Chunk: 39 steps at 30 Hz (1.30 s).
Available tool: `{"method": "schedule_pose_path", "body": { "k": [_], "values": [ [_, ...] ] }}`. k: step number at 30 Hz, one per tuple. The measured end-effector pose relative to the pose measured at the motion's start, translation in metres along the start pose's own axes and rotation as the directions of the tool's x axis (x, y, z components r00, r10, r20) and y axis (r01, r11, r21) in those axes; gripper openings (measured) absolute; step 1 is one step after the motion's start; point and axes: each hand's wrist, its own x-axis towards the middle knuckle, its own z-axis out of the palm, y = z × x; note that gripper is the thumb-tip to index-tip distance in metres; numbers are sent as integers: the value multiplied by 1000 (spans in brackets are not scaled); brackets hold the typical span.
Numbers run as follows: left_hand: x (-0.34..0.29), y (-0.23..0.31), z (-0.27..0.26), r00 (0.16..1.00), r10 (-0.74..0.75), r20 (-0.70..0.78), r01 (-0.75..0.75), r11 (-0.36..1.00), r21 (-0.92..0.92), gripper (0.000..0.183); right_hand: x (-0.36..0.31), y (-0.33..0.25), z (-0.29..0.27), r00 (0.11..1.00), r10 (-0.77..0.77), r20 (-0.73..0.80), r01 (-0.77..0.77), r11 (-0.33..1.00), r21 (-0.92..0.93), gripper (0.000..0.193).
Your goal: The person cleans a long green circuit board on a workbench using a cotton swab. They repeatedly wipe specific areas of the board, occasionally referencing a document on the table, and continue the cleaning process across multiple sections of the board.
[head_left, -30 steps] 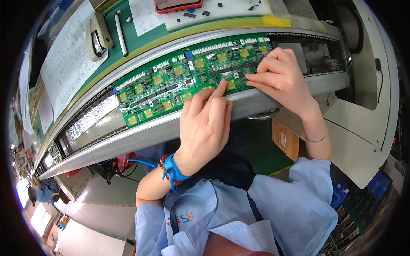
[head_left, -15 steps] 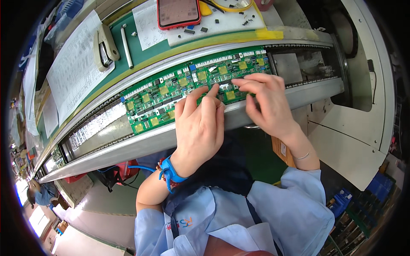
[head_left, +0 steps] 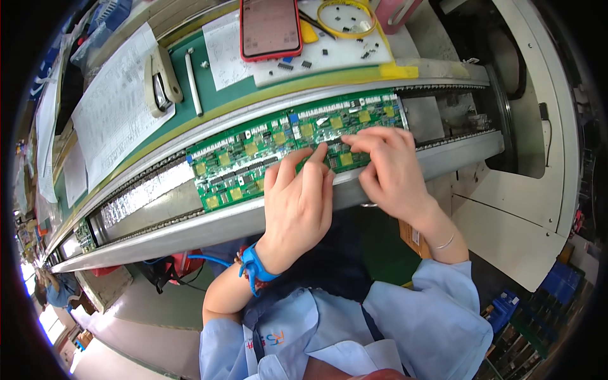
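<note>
A long green circuit board lies in the rail track in front of me, crowded with white connectors, black chips and yellow squares. Over its near edge, my left hand reaches in with the index finger stretched out. That fingertip rests at the left end of a long black chip. From the other side my right hand comes in, its index fingertip at the chip's right end and its thumb held apart, lower down. Neither hand is wrapped around anything. A blue wrist strap circles my left wrist.
Metal rails with chains run along both sides of the board. Beyond them are a phone, a white foam pad with loose chips, a yellow tape ring, a stapler, a white stick and papers.
The whole bench appears slightly lower in the view. Both hands stay at the same chip, and the right fingers have bent and drawn closer together.
</note>
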Motion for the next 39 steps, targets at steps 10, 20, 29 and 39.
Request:
{"method": "schedule_pose_path", "body": {
  "k": [10, 20, 29, 39],
  "values": [
    [2, -2, -3, 1000, -11, 19, 11, 1000, -17, 14, 7, -18, 18, 996, -45, -71, 47, 999, 23, 29],
    [-1, 3, -1, 999, -37, 33, 37, 999, 12, 21, 12, -20, 30, 987, 3, -163, 16, 993, 116, 19],
    [0, 5, 3, 1000, -28, 1, 28, 1000, 13, 22, 12, -18, 27, 987, 33, -156, -7, 987, 161, 21],
    [-22, 0, -2, 984, 57, -168, -89, 977, -192, 17, 37, 8, -12, 991, -93, 93, 94, 996, -6, 13]
  ]
}}
